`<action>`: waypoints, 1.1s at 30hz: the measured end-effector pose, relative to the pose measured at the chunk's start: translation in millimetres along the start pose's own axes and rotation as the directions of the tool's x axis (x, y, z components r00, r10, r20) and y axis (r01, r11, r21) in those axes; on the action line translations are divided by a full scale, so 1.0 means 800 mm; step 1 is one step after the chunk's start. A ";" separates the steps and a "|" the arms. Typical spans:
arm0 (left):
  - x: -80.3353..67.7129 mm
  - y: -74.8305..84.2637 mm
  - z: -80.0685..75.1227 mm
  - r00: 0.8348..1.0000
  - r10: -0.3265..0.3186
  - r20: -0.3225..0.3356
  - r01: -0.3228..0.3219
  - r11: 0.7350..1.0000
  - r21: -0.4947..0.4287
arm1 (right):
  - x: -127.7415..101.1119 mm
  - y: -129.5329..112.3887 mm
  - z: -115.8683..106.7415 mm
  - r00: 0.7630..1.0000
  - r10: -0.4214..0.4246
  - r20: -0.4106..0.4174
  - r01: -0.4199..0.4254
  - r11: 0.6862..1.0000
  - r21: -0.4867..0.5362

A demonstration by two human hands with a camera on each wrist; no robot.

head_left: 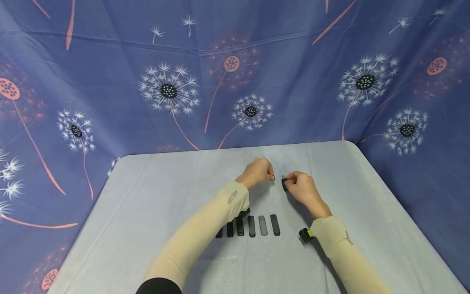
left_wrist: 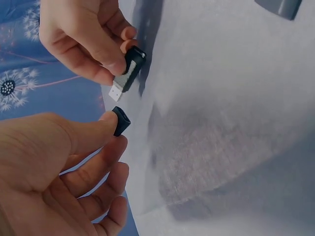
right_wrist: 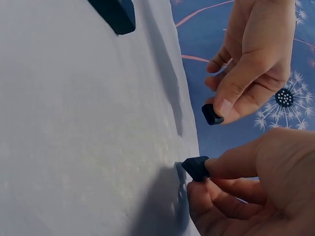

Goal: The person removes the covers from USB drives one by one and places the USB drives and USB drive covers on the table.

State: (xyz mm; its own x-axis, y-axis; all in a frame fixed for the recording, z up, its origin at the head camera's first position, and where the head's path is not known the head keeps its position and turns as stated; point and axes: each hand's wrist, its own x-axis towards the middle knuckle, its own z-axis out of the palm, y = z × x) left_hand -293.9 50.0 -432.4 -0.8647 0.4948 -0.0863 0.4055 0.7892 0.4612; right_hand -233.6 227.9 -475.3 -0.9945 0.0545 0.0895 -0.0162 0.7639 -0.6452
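Right hand (left_wrist: 83,42) pinches uncapped USB stick (left_wrist: 127,73); left hand (left_wrist: 54,167) pinches its black cap (left_wrist: 121,121) just beside the plug, not touching.

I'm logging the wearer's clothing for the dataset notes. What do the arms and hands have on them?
Both arms wear snug beige sleeves ending at the wrist, with small grey lettering near each cuff. The left hand and right hand are bare. A black upper sleeve shows near the left shoulder.

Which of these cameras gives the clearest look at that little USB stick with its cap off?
The left wrist view: the USB stick shows its black body and bare metal plug, pinched by the right hand. The head view shows it only as a tiny dark speck. The right wrist view shows just its dark end.
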 end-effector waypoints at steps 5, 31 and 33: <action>0.001 0.004 0.006 1.000 0.020 0.009 -0.020 1.000 -0.002 | -0.001 0.001 0.001 1.000 0.007 0.006 -0.007 1.000 -0.020; 0.011 0.005 0.033 0.998 -0.052 0.029 0.054 0.996 -0.071 | -0.005 0.002 0.009 0.998 0.063 -0.007 -0.063 0.998 -0.020; 0.013 0.005 0.035 0.998 -0.054 0.029 0.056 0.996 -0.064 | -0.005 0.003 0.009 0.998 0.070 -0.003 -0.070 0.997 -0.019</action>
State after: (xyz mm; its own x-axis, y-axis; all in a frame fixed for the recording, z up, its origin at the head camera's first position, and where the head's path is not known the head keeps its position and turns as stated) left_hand -292.7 68.7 -456.0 -0.8765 0.4616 -0.1365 0.3368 0.7907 0.5113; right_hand -230.7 225.1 -483.0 -0.9928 0.1101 0.0463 0.0558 0.7700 -0.6356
